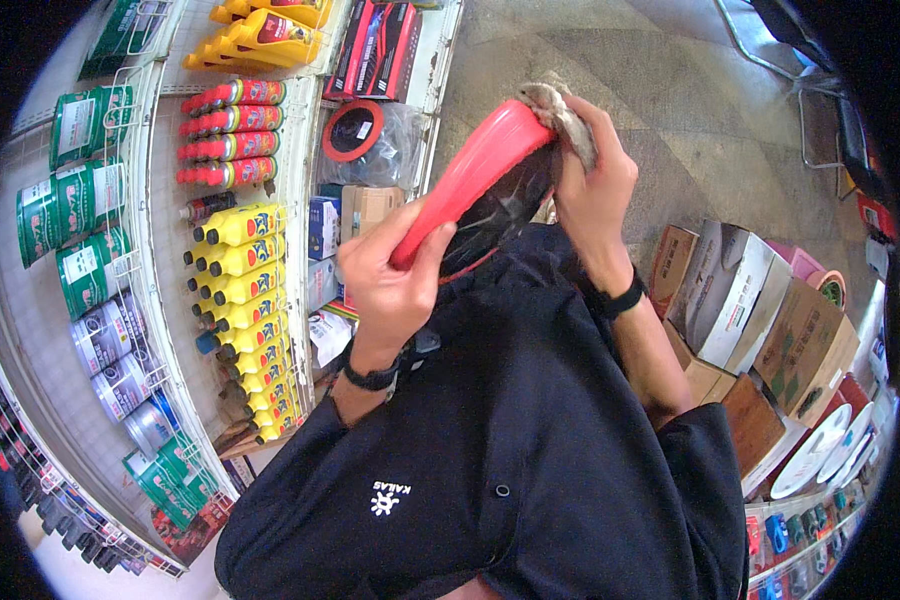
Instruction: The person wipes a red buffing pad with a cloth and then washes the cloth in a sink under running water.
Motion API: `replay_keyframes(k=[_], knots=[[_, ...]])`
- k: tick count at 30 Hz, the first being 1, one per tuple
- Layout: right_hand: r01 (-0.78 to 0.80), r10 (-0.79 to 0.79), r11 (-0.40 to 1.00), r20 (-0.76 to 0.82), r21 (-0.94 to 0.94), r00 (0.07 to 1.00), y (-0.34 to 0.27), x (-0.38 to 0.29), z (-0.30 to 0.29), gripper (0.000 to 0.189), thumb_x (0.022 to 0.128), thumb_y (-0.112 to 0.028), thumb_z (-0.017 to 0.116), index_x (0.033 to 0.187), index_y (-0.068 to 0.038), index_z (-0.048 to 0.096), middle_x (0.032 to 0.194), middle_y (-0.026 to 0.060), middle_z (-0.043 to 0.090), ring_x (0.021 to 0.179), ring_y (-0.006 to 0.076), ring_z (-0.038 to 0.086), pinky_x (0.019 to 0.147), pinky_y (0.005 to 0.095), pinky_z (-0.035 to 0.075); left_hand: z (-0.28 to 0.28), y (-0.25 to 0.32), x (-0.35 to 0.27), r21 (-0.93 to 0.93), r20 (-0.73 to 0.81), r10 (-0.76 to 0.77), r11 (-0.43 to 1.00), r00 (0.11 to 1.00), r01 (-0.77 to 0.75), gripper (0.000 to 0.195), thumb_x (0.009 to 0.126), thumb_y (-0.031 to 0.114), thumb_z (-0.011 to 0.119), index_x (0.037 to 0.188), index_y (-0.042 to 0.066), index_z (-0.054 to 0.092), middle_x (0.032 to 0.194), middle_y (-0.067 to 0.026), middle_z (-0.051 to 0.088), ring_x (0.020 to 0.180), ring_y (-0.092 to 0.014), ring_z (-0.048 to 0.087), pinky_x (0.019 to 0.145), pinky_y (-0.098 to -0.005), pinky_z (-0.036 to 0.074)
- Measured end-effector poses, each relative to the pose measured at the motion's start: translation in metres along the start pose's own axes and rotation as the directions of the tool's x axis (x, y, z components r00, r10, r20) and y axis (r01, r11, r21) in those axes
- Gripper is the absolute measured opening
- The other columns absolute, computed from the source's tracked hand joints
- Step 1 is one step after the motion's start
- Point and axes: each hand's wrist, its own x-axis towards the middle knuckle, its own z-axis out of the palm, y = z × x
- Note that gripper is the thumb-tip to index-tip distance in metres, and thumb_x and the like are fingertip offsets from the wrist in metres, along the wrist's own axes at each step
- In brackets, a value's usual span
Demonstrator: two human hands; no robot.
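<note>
My left hand [397,270] grips the lower end of a round thing with a thick glossy red rim [480,169] and a dark, clear-wrapped middle [506,199]. It is tilted up in front of my chest; what exactly it is, I cannot tell. At its upper end my right hand [596,172] holds a crumpled greyish cloth [559,116] against the red rim. A similar red-rimmed black disc [352,130] in clear plastic lies on the shelf to the left. Both wrists wear black bands.
Shelves on the left hold yellow bottles [251,281], red spray cans [247,139], green tubs [82,195] and red-and-black boxes [375,49]. Stacked cartons [802,345] stand at the right, near white round plates [810,450]. A metal-framed chair [821,127] is at the upper right.
</note>
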Motion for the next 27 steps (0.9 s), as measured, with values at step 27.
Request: replay_keyframes(k=[27], knots=[[-0.276,0.285,0.939,-0.015,0.206,0.958,0.071,-0.01,0.007,0.027,0.111,-0.012,0.057,0.134,0.0,0.065,0.122,0.0058,0.072,0.114,0.014,0.063,0.103,0.0307,0.048,-0.041,-0.019,-0.023,0.156,-0.01,0.149,0.977,0.989,-0.146,0.02,0.091,-0.002,0.082,0.109,-0.009,0.079,0.088,-0.0127,0.079,0.073,-0.011,0.067,0.067,-0.0256,0.051]])
